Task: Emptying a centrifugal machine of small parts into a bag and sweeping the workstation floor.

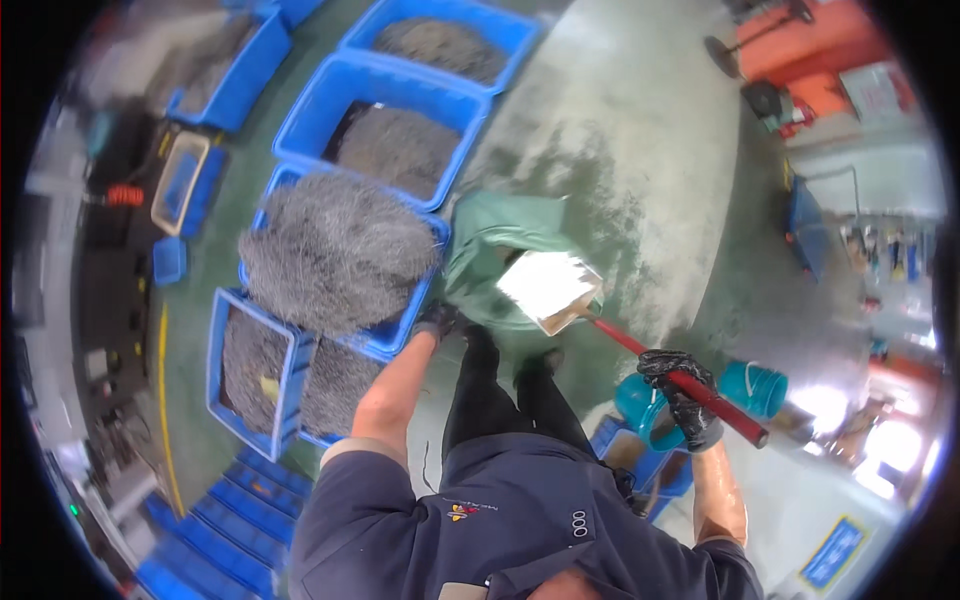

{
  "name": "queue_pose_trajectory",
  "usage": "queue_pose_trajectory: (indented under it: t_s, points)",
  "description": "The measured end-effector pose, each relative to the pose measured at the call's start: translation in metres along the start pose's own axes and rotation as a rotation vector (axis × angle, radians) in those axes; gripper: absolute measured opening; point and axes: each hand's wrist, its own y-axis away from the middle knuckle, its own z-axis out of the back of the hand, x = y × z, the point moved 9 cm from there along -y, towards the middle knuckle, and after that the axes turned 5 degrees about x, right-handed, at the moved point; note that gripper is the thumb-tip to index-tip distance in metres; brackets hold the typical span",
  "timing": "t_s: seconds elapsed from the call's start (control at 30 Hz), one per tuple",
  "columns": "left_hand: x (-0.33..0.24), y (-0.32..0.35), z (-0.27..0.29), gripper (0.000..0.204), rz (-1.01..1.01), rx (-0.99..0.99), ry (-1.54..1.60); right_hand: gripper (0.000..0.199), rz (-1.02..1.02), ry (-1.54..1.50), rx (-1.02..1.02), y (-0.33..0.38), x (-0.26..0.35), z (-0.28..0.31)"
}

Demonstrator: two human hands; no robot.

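My right hand (682, 395), in a black glove, is closed round the red handle of a shovel (545, 285). The shovel's flat blade shines bright white and lies over the mouth of a green sack (475, 240) on the floor before my feet. My left hand (436, 320), in a dark glove, reaches down between the sack and the near right corner of a blue tub (440, 232). Its fingers are too small and dark to make out. A tangled grey heap of what looks like metal shavings (335, 250) rises above that tub's rim.
More blue tubs (310, 105) with grey material run away to the far left. A smaller blue crate (290, 390) stands near left, beside blue slatted pallets (235, 510). Two teal buckets (755, 390) flank my right hand. A blue trolley (808, 225) stands farther right.
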Motion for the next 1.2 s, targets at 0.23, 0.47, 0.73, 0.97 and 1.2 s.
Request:
queue_pose_trajectory:
  t_s: [0.23,0.47,0.73,0.97,1.2]
  points:
    - [-0.036,0.067,0.049,0.023,0.609,0.274,1.226,0.015,-0.053,-0.280,-0.167,0.113,-0.036,0.019]
    - [-0.129,0.055,0.065,0.012,-0.005,0.326,0.869,0.029,0.002,-0.761,-0.512,0.255,-0.153,-0.026]
    - [-0.312,0.086,0.101,0.024,0.144,0.615,1.133,0.048,0.283,-1.461,-0.806,0.356,-0.212,-0.135]
    - [-0.337,0.039,0.092,0.027,0.136,0.867,0.905,0.037,0.031,-0.997,-1.361,0.445,-0.295,-0.217]
    - [-0.332,-0.037,0.090,0.029,0.187,1.010,0.429,0.030,-0.666,-0.374,-1.661,0.509,-0.232,-0.274]
